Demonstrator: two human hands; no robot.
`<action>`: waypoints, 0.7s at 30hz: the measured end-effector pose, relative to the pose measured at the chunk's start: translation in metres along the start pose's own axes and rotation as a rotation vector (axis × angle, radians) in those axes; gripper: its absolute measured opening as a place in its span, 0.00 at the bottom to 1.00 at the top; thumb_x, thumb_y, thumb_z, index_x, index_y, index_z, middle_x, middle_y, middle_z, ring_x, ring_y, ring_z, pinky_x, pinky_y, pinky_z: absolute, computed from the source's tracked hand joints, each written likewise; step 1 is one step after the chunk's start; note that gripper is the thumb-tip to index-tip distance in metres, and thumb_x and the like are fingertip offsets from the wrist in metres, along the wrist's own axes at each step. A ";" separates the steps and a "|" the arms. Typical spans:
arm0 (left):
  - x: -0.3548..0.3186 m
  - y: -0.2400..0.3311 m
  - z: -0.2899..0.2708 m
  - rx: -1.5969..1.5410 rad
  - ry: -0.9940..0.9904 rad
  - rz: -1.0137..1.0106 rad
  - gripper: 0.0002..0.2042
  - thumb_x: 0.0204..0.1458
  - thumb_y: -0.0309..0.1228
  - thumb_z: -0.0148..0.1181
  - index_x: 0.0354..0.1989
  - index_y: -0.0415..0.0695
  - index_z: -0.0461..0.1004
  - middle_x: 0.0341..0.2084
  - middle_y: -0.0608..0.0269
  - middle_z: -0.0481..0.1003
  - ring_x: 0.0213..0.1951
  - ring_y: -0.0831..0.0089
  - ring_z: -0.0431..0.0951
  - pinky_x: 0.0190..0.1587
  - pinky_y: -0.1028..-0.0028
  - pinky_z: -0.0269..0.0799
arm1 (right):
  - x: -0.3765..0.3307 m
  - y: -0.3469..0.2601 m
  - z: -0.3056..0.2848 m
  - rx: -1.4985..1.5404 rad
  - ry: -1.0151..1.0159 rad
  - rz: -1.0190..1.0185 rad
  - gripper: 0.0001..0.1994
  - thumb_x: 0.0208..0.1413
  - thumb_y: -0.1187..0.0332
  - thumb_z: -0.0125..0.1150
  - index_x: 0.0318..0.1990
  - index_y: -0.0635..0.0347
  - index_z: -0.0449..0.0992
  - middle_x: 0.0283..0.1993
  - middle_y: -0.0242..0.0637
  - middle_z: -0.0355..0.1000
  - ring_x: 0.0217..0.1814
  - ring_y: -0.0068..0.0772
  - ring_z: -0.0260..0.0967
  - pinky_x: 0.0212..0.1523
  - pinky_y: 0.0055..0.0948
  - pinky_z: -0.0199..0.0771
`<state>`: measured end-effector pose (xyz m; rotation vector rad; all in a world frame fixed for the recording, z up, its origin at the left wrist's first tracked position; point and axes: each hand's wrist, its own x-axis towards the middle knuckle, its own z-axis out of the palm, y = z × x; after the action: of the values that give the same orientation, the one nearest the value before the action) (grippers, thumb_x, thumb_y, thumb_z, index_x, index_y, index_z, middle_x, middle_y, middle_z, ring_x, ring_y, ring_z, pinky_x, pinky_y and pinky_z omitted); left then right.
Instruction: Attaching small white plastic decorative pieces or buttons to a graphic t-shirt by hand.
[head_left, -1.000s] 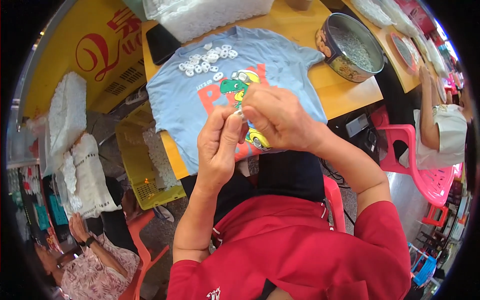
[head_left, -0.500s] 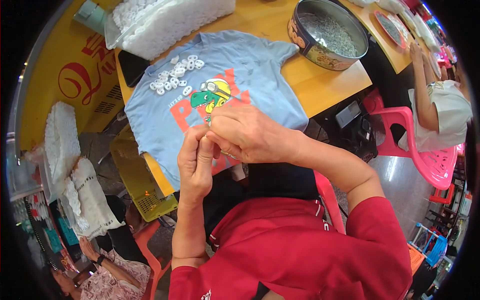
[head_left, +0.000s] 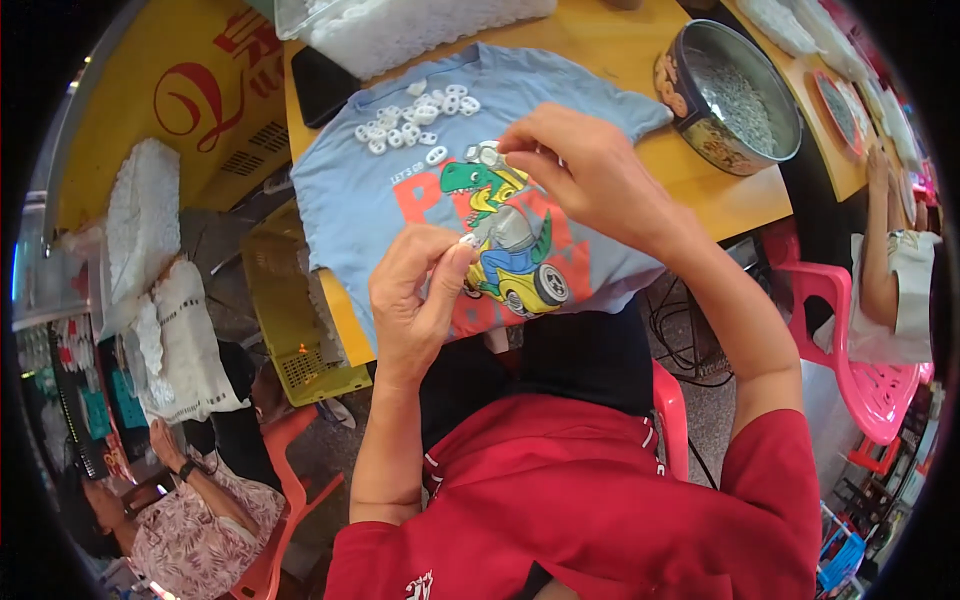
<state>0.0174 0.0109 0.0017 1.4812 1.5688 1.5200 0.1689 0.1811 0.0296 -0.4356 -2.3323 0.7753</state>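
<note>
White piece (head_left: 468, 240): small, at the thumb and finger ends of the left hand (head_left: 412, 292), over the printed front of a blue T-shirt (head_left: 335, 200).
Left hand: pinching the white piece between thumb and forefinger, the other fingers curled in.
Right hand (head_left: 592, 182): apart from the left, raised over the upper part of the print, thumb and forefinger drawn close together — whether anything sits between them, I cannot tell.
Blue T-shirt: spread over a yellow table (head_left: 712, 190), its print a green cartoon dinosaur on a yellow vehicle.
Loose pieces (head_left: 410, 135): white, with holes, scattered in a cluster on the shirt — just beyond the print.
Round tin (head_left: 712, 148): on the table at right, near a sleeve end, holding many small silvery parts.
Clear box (head_left: 292, 24): at the table's far side, full of white pieces.
Black slab (head_left: 322, 88): flat, beside the shirt.
Yellow crate (head_left: 325, 386): low, left of the table.
Neighbours: a person in a patterned top (head_left: 205, 530) at left; another in pale clothing (head_left: 885, 325) by a pink chair (head_left: 875, 400).
</note>
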 end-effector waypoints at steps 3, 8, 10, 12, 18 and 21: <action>-0.001 0.003 -0.001 -0.225 0.119 -0.149 0.01 0.57 0.21 0.56 0.34 0.36 0.73 0.29 0.65 0.72 0.30 0.80 0.72 0.35 0.80 0.68 | 0.022 0.006 0.019 -0.035 -0.045 -0.050 0.06 0.52 0.74 0.59 0.37 0.64 0.75 0.34 0.42 0.73 0.35 0.45 0.72 0.34 0.35 0.70; 0.001 -0.001 -0.009 -0.388 0.238 -0.220 0.04 0.59 0.24 0.54 0.38 0.37 0.71 0.30 0.62 0.74 0.32 0.76 0.75 0.38 0.77 0.70 | 0.047 0.013 0.046 -0.234 -0.177 -0.144 0.07 0.52 0.70 0.61 0.37 0.60 0.78 0.36 0.40 0.74 0.38 0.47 0.72 0.37 0.39 0.71; 0.002 -0.001 -0.013 -0.400 0.251 -0.220 0.04 0.59 0.24 0.55 0.39 0.37 0.72 0.30 0.63 0.74 0.32 0.78 0.75 0.38 0.78 0.71 | 0.052 0.016 0.052 -0.268 -0.206 -0.146 0.07 0.51 0.69 0.61 0.37 0.60 0.78 0.36 0.39 0.74 0.39 0.47 0.72 0.37 0.40 0.71; 0.003 -0.001 -0.015 -0.411 0.264 -0.220 0.04 0.58 0.24 0.55 0.39 0.37 0.72 0.30 0.63 0.75 0.31 0.80 0.75 0.37 0.79 0.71 | 0.056 0.019 0.056 -0.304 -0.234 -0.149 0.08 0.51 0.68 0.62 0.38 0.59 0.79 0.35 0.39 0.74 0.39 0.48 0.72 0.37 0.41 0.72; 0.009 0.004 -0.020 -0.499 0.320 -0.218 0.05 0.58 0.25 0.56 0.39 0.37 0.72 0.29 0.63 0.75 0.32 0.79 0.75 0.38 0.79 0.71 | 0.055 0.001 0.043 0.051 -0.202 0.096 0.08 0.54 0.66 0.62 0.37 0.60 0.78 0.32 0.37 0.75 0.29 0.31 0.72 0.31 0.30 0.72; 0.012 0.006 -0.021 -0.526 0.325 -0.158 0.05 0.58 0.24 0.56 0.40 0.37 0.72 0.33 0.61 0.76 0.33 0.78 0.75 0.38 0.79 0.71 | 0.044 -0.015 0.031 0.627 -0.259 0.489 0.10 0.57 0.65 0.62 0.40 0.62 0.77 0.33 0.34 0.76 0.27 0.18 0.68 0.28 0.20 0.70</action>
<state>-0.0025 0.0131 0.0166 0.8331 1.2687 1.9536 0.1145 0.1776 0.0402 -0.6523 -2.0606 1.8152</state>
